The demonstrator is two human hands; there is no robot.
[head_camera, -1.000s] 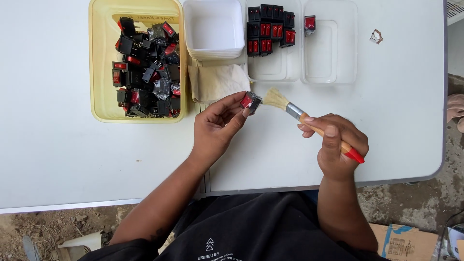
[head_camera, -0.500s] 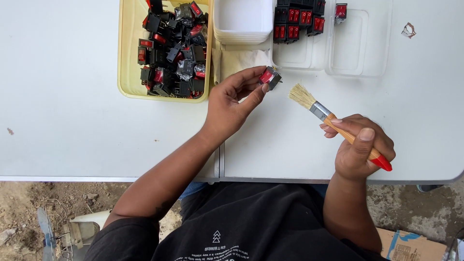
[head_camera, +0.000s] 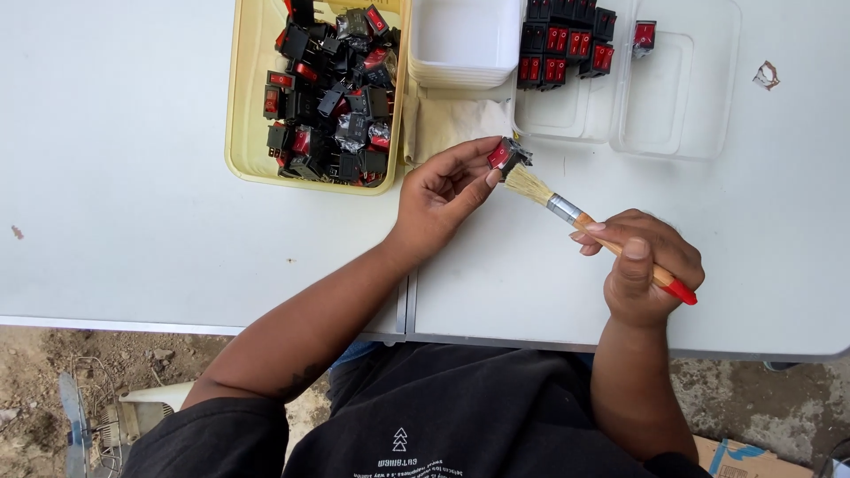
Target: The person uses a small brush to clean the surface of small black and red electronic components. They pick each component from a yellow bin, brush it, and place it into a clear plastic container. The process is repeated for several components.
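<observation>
I am looking down at what seems an outdoor makeshift workshop. White folding tables (head_camera: 133,230) are standing on bare dirt ground (head_camera: 53,372), with an old wire fan (head_camera: 88,416) lying below my elbow. Beyond my fingers (head_camera: 460,168), a yellow tray (head_camera: 243,133) is holding heaped rocker switches (head_camera: 332,88), and clear plastic lids (head_camera: 673,97) are carrying sorted rows of them.

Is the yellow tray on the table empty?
No, the yellow tray is filled with a loose pile of black and red rocker switches.
</observation>
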